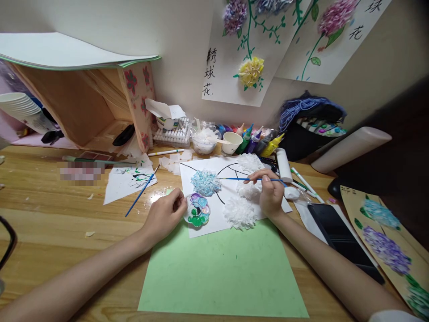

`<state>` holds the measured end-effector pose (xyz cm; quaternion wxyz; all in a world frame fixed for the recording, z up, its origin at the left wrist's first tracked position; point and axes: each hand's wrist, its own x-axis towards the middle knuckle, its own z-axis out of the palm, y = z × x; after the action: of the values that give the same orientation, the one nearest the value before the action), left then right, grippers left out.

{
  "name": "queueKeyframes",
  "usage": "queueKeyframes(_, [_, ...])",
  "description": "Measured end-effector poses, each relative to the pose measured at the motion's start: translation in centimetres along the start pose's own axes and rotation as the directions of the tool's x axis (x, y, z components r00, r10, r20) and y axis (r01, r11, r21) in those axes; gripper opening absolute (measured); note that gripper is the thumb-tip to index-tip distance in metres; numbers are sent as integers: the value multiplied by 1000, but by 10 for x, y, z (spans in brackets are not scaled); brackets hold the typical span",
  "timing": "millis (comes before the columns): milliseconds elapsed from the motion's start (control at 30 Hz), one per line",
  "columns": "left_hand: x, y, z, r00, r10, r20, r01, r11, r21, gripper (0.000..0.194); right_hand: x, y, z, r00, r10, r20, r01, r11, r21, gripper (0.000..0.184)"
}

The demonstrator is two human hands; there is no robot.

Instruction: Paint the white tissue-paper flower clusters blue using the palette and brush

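Note:
My right hand (271, 193) grips a thin blue paintbrush (231, 179), its tip at the right edge of a blue-tinted paper flower (205, 182). My left hand (167, 210) pinches the left rim of a small round paint palette (188, 218), which holds green, blue, purple and dark paint. Under both lies a white paper sheet (201, 230) with black stem lines. White paper flowers sit on it, one at the front (240, 213) and others partly behind my right hand. A green sheet (221, 273) lies beneath the white one.
A second paintbrush (142, 191) rests on a paint-smeared scrap (114, 185) at left. Behind stand a paper cup (232, 143), a bowl of paper strips (203, 142) and paint bottles (254, 141). A black phone-like slab (342, 239) and a flower picture (385, 246) lie at right.

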<state>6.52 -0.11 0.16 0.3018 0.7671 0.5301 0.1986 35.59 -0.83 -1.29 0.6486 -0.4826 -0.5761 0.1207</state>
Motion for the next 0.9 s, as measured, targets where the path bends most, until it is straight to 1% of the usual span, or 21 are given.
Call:
queueKeyframes(67, [0, 0, 0, 1000, 0, -3, 0, 1000, 0, 23, 0, -1, 0, 1000, 2, 11, -2, 1000, -17, 32])
queueKeyframes(200, [1, 0, 1, 1000, -2, -5, 2, 1000, 2, 24, 0, -2, 0, 999, -16, -38, 16, 1000, 0, 32])
queueKeyframes(367, [-1, -1, 0, 1000, -2, -8, 2, 1000, 5, 23, 0, 0, 0, 1000, -11, -1, 11, 1000, -20, 33])
queueKeyframes(433, [-1, 0, 0, 1000, -1, -9, 1, 1000, 4, 23, 0, 0, 0, 1000, -8, -17, 8, 1000, -22, 33])
queueKeyframes(500, [0, 0, 0, 1000, 1, -6, -1, 1000, 4, 23, -1, -1, 1, 999, -8, -52, 9, 1000, 17, 31])
queueKeyframes(567, [1, 1, 0, 1000, 2, -2, -2, 1000, 2, 24, -3, -6, 2, 998, 4, -58, 1, 996, 91, 28])
queueKeyframes(633, [1, 1, 0, 1000, 0, 2, 0, 1000, 4, 24, -6, -15, 4, 1000, 10, -14, -7, 987, 158, 28])
queueKeyframes(700, [1, 1, 0, 1000, -1, 6, 1, 1000, 7, 24, -11, -25, 6, 997, -15, 76, 1, 984, 180, 29])
queueKeyframes(800, [0, 1, 0, 1000, -1, 9, 1, 1000, 4, 24, -19, -38, 9, 966, -94, 239, 69, 991, 114, 30])
queueKeyframes(900, [-1, 1, -1, 1000, -3, 9, 3, 1000, -2, 23, -24, -42, 9, 920, -174, 351, 173, 984, 34, 28])
